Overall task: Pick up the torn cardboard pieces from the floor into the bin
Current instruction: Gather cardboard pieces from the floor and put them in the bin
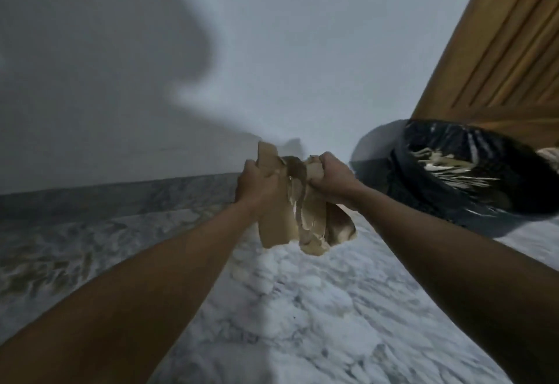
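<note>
Dangling above the marble floor (302,308), a bundle of torn cardboard pieces (290,223) is gripped from both sides: the left hand (257,184) is curled tight round its left edge, and the right hand (331,179) is clenched on its upper right. The bin (402,171), lined in black, is seen just right of the bundle, against the wooden door (499,65), with pale scraps (447,165) already inside. This load is judged not yet dropped in. Whether more is left on the floor cannot be told through the blur.

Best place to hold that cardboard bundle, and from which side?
Near the upper ends, one hand from each side, as the left hand and right hand grip the cardboard pieces now. The sheets hang loose below, so a two-sided clamp likely keeps them together.
</note>
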`<state>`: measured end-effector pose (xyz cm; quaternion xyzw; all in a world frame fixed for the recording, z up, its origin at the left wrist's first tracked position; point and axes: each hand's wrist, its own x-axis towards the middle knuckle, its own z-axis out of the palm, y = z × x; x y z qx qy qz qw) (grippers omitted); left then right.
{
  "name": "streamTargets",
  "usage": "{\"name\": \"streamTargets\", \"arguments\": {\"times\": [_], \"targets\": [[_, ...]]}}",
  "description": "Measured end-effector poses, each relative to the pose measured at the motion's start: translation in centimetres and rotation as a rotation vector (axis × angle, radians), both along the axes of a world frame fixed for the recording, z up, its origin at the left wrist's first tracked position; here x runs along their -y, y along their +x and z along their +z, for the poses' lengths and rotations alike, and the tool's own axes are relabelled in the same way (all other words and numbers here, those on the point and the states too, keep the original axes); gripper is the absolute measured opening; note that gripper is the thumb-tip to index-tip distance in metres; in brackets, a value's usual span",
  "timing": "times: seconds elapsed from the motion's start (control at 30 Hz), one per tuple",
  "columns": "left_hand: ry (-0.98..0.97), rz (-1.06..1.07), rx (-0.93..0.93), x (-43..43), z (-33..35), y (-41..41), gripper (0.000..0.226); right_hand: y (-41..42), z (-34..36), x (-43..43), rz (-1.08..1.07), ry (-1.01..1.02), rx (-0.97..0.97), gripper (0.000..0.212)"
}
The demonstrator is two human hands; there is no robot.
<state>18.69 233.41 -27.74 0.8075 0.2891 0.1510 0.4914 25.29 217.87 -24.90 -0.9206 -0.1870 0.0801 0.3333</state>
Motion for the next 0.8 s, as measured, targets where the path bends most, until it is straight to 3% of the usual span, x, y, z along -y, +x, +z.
{"name": "streamTargets", "arguments": {"times": [0.13,0.4,0.47,0.6,0.8], "targets": [[-0.033,-0.143,0.207,6.5,6.2,3.0,0.024,0.3,6.9,7.6,-0.180,0.077,0.215,0.041],[-0.094,-0.392,0.452,15.5,20.0,7.5,0.033,2.7,21.9,19.4,-0.412,0.268,0.390,0.032],[-0.083,-0.414,0.499,17.7,22.1,8.8,0.035,4.0,24.2,22.0,-0.476,0.295,0.398,0.039],[0.006,-0.419,0.538,22.3,23.6,11.4,0.035,6.6,23.4,26.5,-0.807,0.559,0.440,0.044],[0.205,-0.523,0.449,27.6,21.7,13.8,0.040,8.1,14.2,31.0,-0.889,0.686,0.367,0.036]]}}
